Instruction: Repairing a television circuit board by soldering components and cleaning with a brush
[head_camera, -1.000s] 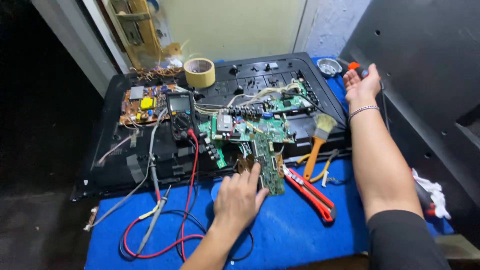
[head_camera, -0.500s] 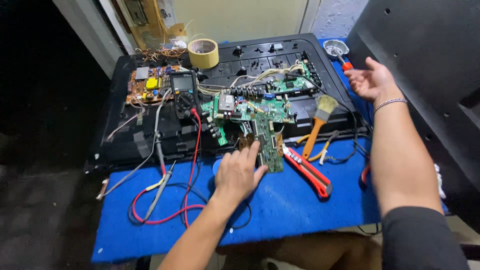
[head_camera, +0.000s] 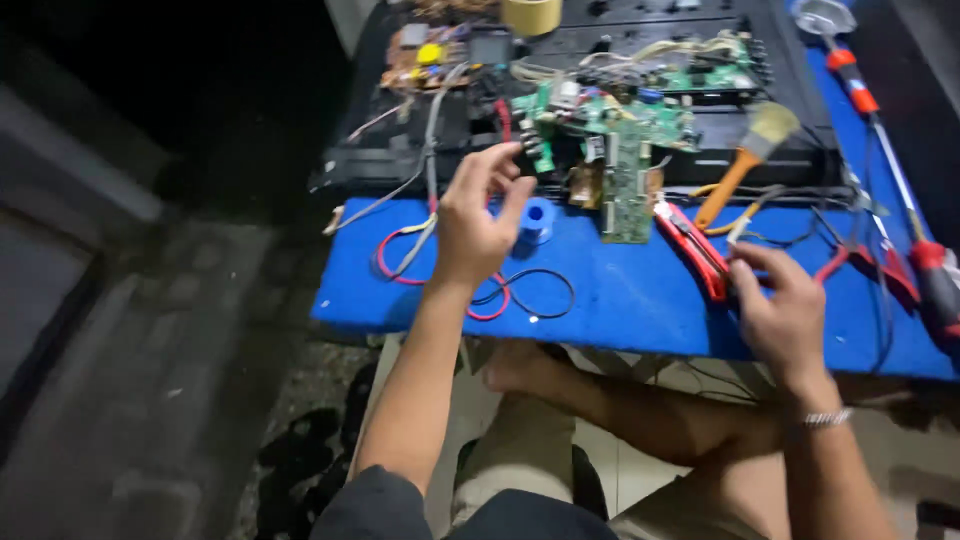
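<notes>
My left hand (head_camera: 478, 218) hovers over the blue mat (head_camera: 620, 290) with its fingers curled and apart, the fingertips close to the left edge of the green circuit boards (head_camera: 610, 130). Nothing shows between the fingers. A small blue spool (head_camera: 538, 220) sits just right of that hand. My right hand (head_camera: 782, 312) rests low on the mat beside a red utility knife (head_camera: 692, 248). Its fingertips are bunched at the end of a thin black cable (head_camera: 790, 240); blur hides whether they grip it.
The boards lie on a black panel (head_camera: 400, 165) with a meter (head_camera: 490, 45) and a brown board (head_camera: 420, 58). Red and black leads (head_camera: 505, 292) loop on the mat. A brush (head_camera: 748, 158), tape roll (head_camera: 530, 12) and red-handled screwdrivers (head_camera: 935, 275) lie around; dark floor lies left.
The view has swung left and down. My right hand came from the far right edge down to the mat by the red knife. My left hand lifted off the mat, uncovering the blue spool.
</notes>
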